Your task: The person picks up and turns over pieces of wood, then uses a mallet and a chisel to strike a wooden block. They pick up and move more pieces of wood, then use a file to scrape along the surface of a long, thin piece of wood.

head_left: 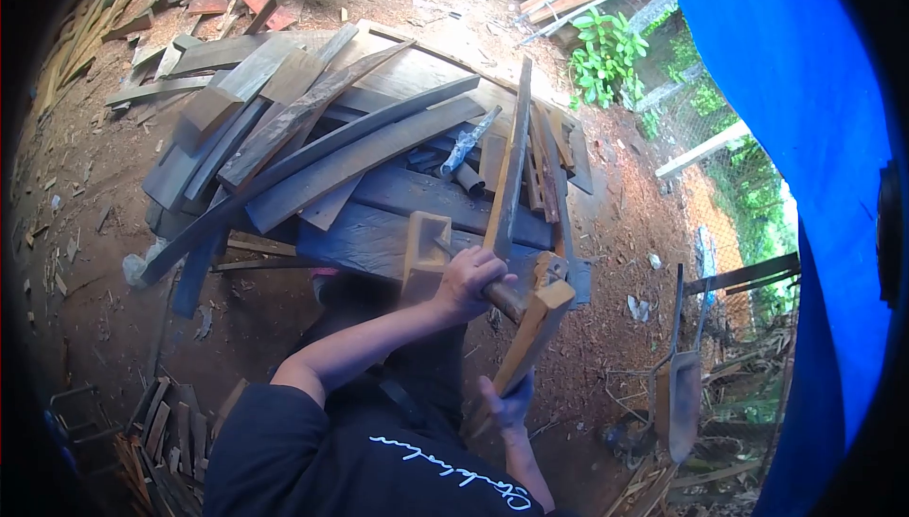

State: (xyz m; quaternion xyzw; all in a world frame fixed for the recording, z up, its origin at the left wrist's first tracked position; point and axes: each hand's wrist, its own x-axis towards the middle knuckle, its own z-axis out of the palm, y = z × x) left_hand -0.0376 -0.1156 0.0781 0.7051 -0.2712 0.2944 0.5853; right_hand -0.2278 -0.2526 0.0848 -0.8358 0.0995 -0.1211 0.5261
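Observation:
My left hand [471, 282] is closed around a round wooden handle [505, 300], whose thick end points right toward a long wooden block [536, 339]. A thin end sticks out on the other side of the fist. Lower down, my right hand [511, 405] grips the bottom end of the block, which stands tilted with its top leaning right. Just behind it is a notched brown wooden piece [549, 269]. Left of my left hand, a pale wooden block with a hollowed face [426, 250] stands at the edge of the dark workbench [379, 242].
Many planks [369, 143] lie piled across the bench, with a long upright-looking board [512, 162] on the right. Scrap wood [175, 432] lies at lower left. A wheelbarrow [680, 403] stands at right, near a blue tarp [786, 72]. Wood chips cover the ground [85, 195].

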